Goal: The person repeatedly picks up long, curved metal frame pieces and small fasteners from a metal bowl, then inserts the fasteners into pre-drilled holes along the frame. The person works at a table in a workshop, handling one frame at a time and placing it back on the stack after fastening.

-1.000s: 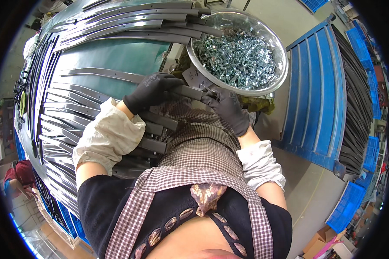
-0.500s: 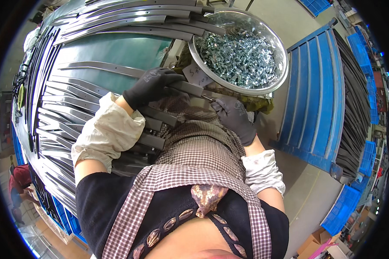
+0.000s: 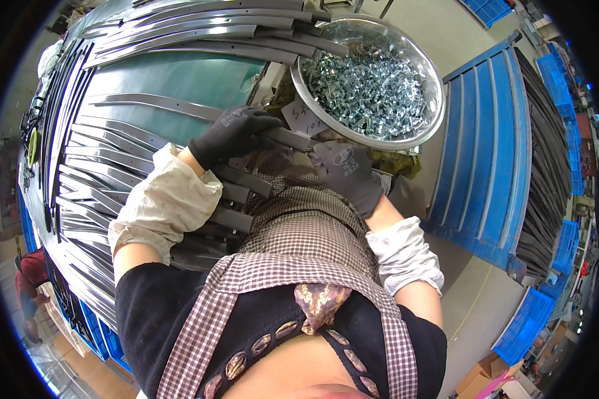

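Observation:
Both my hands wear dark grey gloves. My left hand (image 3: 233,135) is closed round a long dark grey strip (image 3: 290,138) near its right end. The rest of that strip stretches away leftward over the green tabletop (image 3: 180,74). At the strip's end, the fingers of my right hand (image 3: 348,174) are pinched together against its tip. A small metal clip between them is mostly hidden by the glove. More grey strips (image 3: 113,156) lie in a row on the table, and several ends (image 3: 236,219) jut out beneath my left forearm.
A large metal bowl (image 3: 435,110) full of small shiny metal clips (image 3: 369,90) stands beyond my right hand, with a marked piece of card (image 3: 301,118) against it. Strips are stacked at the table's far side (image 3: 213,30). At right stands a blue metal rack (image 3: 476,153) holding dark strips.
My right hand has moved slightly left and up, bringing the small metal clip against the strip's end. My left hand keeps its hold on the strip, nearly still.

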Tool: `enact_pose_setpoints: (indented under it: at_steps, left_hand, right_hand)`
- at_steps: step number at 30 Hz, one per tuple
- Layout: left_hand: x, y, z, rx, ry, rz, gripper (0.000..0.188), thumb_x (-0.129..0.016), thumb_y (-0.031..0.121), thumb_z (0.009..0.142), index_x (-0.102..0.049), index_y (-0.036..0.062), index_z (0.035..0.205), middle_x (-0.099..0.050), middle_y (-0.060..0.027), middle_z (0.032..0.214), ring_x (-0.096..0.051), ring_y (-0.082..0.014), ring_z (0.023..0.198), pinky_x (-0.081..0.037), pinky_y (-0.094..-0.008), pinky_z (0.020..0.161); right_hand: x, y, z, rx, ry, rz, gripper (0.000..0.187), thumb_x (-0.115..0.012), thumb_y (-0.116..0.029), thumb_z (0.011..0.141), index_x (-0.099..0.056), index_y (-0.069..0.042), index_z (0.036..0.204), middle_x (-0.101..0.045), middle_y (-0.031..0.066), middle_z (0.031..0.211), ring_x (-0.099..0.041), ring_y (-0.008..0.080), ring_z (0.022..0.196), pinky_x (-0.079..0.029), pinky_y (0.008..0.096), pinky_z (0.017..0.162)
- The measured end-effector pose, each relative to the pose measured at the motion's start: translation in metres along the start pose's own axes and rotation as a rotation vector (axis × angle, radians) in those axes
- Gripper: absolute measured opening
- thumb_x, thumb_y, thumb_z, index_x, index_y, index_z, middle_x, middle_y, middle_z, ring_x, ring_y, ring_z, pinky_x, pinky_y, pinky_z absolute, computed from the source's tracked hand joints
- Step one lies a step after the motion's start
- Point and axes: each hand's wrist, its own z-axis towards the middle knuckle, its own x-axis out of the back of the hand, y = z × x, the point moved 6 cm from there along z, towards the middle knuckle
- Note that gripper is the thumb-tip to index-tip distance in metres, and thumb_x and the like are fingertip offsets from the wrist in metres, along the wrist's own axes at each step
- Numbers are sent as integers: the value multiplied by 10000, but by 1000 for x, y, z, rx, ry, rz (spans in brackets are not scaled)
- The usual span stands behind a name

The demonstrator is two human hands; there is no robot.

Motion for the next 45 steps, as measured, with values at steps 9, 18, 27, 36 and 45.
enact_pose_setpoints:
  at_steps: [9, 18, 27, 36, 45]
  left_hand:
    - [1, 17, 2, -43, -96, 97, 441, -730, 237, 828, -660, 109, 1244, -689, -126, 1046, -658, -345, 930, -531, -431, 825]
    - [-18, -5, -8, -243, -142, 212, 501, -635, 251, 895, -562, 114, 1372, -651, -144, 1027, -651, -326, 915, -528, -419, 746]
    - [-23, -1, -6, -204, -151, 235, 456, -582, 245, 928, -547, 74, 1350, -668, -145, 986, -658, -341, 903, -531, -429, 740]
    - [-21, 2, -11, -274, -78, 134, 427, -630, 265, 879, -594, 105, 1272, -670, -136, 940, -655, -357, 859, -521, -450, 704]
    - [-20, 4, -11, -325, -30, 131, 425, -628, 286, 910, -605, 112, 1296, -667, -138, 926, -653, -351, 836, -512, -451, 694]
  right_hand:
    - [15, 33, -29, 53, 30, 158, 131, -654, -185, 900, -686, -77, 969, -701, 128, 879, -683, 320, 746, -551, 419, 662]
    - [51, 89, -41, -177, 139, 0, 287, -598, -320, 965, -697, -51, 971, -678, 192, 868, -651, 381, 815, -501, 466, 709]
    - [43, 86, -18, -167, 94, 167, 281, -602, -232, 954, -611, 19, 828, -583, 168, 676, -564, 293, 608, -420, 399, 593]
    - [56, 100, -6, -211, 90, 115, 244, -653, -231, 912, -663, 12, 886, -671, 181, 823, -633, 326, 763, -478, 402, 713]
    - [41, 158, 16, -329, 126, -106, 534, -778, -223, 773, -582, -41, 1236, -629, 182, 1133, -581, 370, 1114, -446, 429, 1006]
